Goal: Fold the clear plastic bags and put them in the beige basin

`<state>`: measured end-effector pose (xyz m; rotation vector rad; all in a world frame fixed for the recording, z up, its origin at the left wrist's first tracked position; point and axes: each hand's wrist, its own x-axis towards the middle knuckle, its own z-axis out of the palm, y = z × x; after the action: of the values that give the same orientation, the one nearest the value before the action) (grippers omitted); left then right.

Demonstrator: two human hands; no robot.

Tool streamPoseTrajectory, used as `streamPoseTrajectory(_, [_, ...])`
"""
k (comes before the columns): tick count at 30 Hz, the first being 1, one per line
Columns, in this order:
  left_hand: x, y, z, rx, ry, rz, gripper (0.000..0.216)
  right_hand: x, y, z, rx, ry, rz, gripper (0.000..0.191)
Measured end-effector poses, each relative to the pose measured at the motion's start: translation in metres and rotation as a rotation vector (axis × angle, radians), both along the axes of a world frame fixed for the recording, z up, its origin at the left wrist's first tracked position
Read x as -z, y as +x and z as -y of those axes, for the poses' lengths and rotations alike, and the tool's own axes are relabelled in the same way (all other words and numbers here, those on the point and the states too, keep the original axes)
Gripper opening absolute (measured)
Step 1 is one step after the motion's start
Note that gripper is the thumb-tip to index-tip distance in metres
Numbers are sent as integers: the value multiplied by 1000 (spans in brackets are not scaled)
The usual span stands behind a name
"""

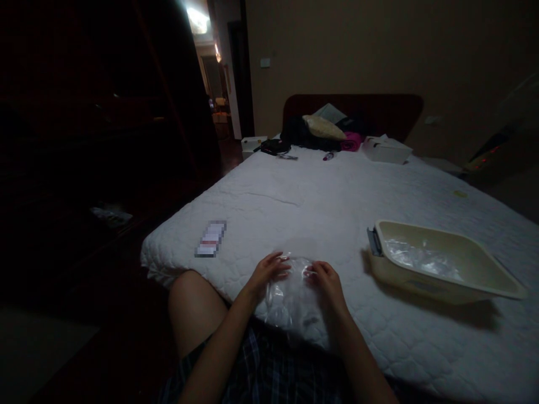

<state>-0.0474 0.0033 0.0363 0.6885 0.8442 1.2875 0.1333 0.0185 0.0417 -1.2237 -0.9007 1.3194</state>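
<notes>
A clear plastic bag (281,306) lies at the bed's near edge, between my hands, its shiny film wrinkled. At its upper left, my left hand (269,271) grips the film with bent fingers. My right hand (327,277) pinches the bag's upper right edge between thumb and fingers. The bag's lower part drapes toward my lap. To the right stands a cream plastic bin (442,292) with a grey handle clip, holding crumpled clear plastic (421,259).
A phone-like object (210,238), blurred out, lies left on the white quilted bed (328,196). At the far end are a white box (386,150), a black pouch (275,147), a pink roll (351,141) and piled cloth. Dark floor borders the bed's left edge.
</notes>
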Motion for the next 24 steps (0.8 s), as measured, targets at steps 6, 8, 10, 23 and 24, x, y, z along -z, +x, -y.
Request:
streamPoseTrajectory(6, [-3, -2, 0, 75, -24, 44, 36, -15, 9, -12, -91, -11, 116, 47])
streamPoseTrajectory(8, [-7, -3, 2, 107, -22, 46, 36, -20, 10, -15, -128, -5, 150, 49])
streamPoseTrajectory(10, [-13, -5, 2, 141, -29, 30, 36, -24, 12, -18, -162, 31, 180, 46])
streamPoseTrajectory(23, [-32, -16, -33, 66, -24, -226, 26, -19, 26, -67, -210, 115, 286, 30])
streamPoseTrajectory(24, [-26, -16, -36, 62, -30, -242, 25, -14, 27, -72, -195, 114, 299, 30])
